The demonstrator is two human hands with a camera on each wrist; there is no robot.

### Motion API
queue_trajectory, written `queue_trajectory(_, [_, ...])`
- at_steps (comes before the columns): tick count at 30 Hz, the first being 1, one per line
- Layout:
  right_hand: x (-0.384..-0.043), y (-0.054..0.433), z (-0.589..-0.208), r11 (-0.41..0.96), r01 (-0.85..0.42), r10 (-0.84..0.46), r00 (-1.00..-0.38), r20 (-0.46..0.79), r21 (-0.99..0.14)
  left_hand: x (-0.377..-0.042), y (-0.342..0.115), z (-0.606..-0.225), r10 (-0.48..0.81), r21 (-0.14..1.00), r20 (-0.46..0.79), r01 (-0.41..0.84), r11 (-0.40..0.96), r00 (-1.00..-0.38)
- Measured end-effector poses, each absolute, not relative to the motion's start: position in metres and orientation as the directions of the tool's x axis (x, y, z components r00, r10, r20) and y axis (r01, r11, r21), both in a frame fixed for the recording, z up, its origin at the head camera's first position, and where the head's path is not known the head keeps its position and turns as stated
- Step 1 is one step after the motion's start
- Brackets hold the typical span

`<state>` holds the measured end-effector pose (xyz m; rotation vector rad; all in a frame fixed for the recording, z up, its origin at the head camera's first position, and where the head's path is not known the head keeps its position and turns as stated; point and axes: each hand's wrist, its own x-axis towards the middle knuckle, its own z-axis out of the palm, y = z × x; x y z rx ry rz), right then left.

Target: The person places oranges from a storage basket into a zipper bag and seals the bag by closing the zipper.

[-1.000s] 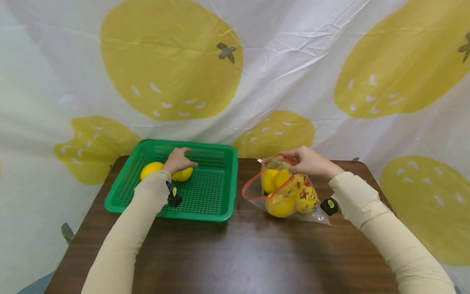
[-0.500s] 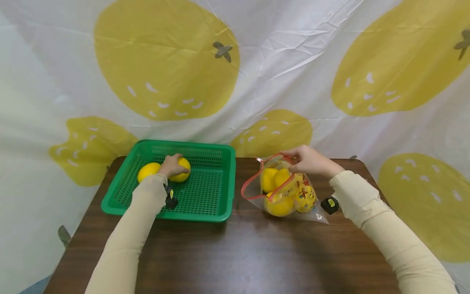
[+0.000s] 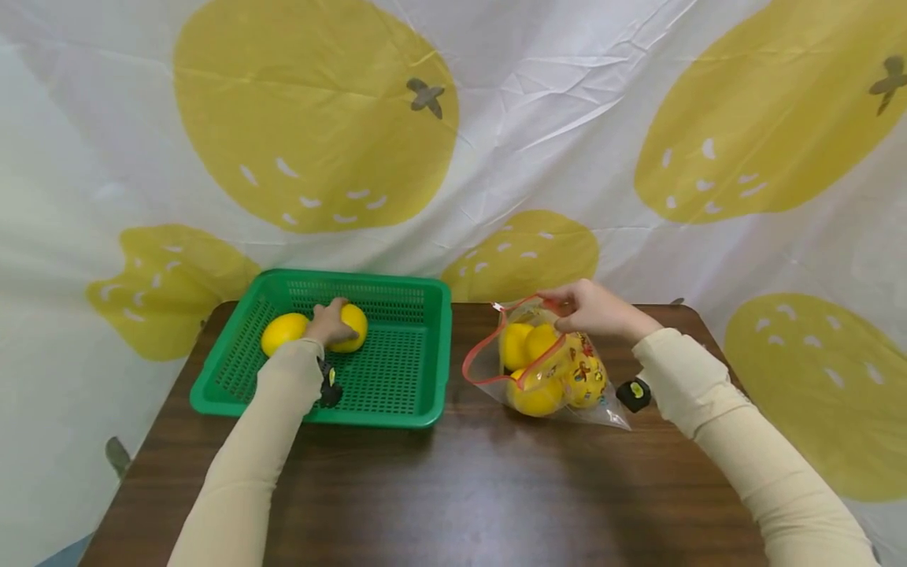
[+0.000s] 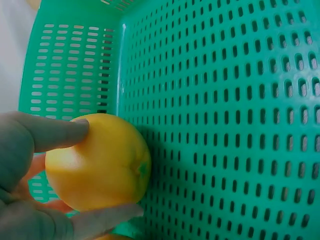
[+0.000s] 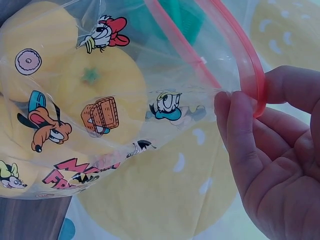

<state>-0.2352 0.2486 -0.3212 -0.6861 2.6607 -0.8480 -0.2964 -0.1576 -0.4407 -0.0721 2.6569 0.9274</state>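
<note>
In the head view my left hand (image 3: 327,324) reaches into the green basket (image 3: 432,421). Its thumb and fingers hold a round yellow fruit (image 3: 357,323) from either side; the left wrist view shows the fruit's dimpled end with a green stem mark. Close by in the basket lies a second yellow fruit (image 3: 283,331), partly behind the hand. On the right, my right hand (image 3: 595,309) pinches the red-edged mouth of a clear zip bag (image 5: 200,107) between thumb and fingers. Several yellow fruits (image 3: 536,394) sit inside the bag, seen through its cartoon-printed plastic.
Both basket and bag stand on a dark wooden table (image 3: 453,496). A white cloth (image 3: 524,157) with large yellow fruit prints hangs right behind the table's far edge. A small black device (image 3: 634,394) sits by the right wrist, another (image 3: 329,384) by the left.
My left hand has come down from above the fruit, and its fingers now hold it. The right hand keeps its pinch on the bag's edge. The view has shifted slightly.
</note>
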Motion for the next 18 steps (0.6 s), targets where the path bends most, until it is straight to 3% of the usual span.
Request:
queue_trajectory(7, [-0.235, 0.247, -0.322, 0.723, -0.351, -0.505, -0.857, -0.108, -0.594, -0.301, -0.156, -0.450, 0.068, 0.671, -0.339, -0.191, 0.716, -0.938])
queue_trajectory(18, [-0.235, 0.246, -0.321, 0.729, -0.331, -0.495, -0.859, -0.128, -0.600, -0.294, -0.152, -0.439, 0.078, 0.688, -0.348, -0.198, 0.698, -0.934])
